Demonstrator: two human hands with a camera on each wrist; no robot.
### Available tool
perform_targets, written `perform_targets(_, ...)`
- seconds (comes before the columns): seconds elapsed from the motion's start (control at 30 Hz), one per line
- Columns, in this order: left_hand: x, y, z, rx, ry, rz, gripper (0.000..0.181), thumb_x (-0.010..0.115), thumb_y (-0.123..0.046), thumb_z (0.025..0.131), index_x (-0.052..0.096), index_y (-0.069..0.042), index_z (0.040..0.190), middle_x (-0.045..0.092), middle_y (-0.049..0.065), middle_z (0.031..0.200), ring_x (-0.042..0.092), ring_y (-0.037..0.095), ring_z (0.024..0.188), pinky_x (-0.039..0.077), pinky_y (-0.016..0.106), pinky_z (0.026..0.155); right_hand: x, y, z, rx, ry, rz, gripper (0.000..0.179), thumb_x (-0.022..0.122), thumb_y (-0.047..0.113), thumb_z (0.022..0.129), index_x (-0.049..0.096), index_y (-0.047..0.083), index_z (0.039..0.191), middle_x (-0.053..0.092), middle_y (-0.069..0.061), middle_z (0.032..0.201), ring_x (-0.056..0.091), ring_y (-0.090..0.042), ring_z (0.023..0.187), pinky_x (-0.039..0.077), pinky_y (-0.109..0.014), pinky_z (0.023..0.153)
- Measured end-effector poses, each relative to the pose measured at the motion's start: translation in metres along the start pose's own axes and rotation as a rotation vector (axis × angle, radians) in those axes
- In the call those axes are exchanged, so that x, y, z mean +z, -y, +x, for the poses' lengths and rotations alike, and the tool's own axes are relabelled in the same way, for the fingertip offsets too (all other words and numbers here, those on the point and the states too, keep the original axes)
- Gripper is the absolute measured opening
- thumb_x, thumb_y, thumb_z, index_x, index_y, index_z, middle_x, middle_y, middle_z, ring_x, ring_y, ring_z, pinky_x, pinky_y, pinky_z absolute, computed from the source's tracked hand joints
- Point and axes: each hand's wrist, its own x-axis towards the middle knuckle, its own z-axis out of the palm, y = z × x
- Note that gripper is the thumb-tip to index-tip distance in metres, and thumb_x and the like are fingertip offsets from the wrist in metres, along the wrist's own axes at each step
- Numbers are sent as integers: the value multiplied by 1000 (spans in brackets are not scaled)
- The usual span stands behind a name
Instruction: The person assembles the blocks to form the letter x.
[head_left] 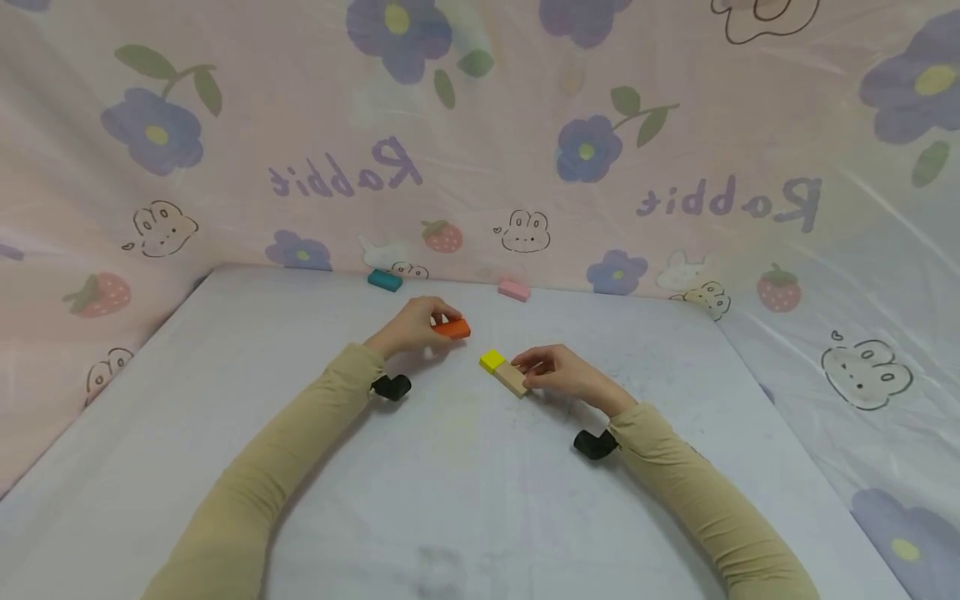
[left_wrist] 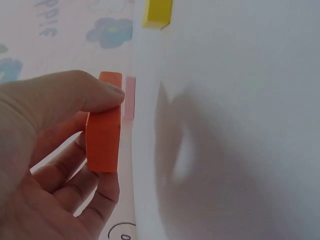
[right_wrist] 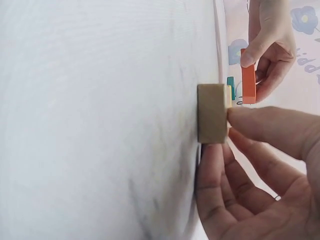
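My left hand (head_left: 415, 323) pinches an orange block (head_left: 454, 328) between thumb and fingers. In the left wrist view the orange block (left_wrist: 104, 142) is held over the white surface, which bears the hand's shadow. Thumb and fingers of my right hand (head_left: 564, 372) hold a plain wooden block (head_left: 512, 379) lying on the table. A yellow block (head_left: 492, 360) sits against its far left end, the two in one line. In the right wrist view the wooden block (right_wrist: 212, 113) shows its end face, hiding most of the yellow one.
Toward the back of the white table (head_left: 450, 483) lie a teal block (head_left: 385, 280) and a pink block (head_left: 513, 290). Behind them rises a pink curtain (head_left: 480, 108) printed with flowers and rabbits. A black wrist device (head_left: 596, 445) hangs below the right sleeve, another (head_left: 392, 387) below the left.
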Motion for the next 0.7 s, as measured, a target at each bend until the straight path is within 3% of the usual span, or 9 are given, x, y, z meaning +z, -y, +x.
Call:
perform_targets(0.37,5,-11,-17,5,-1,-27,41,78,-6,76,69,-8,116,64,3,107,51,22,92,45,31,76,1,2,0,18,-6,-7,34,63,5,89,62,5,123,61,-9,116,58,-23,97,48,-32,81)
perform_targets(0.7,14,-27,-30,-47,0,-61,40,79,-7,76,69,-8,114,64,2,108,51,22,92,45,30,75,1,-2,1,7,1,-8,34,63,6,89,62,4,123,61,-11,115,59,-22,97,48,-31,80)
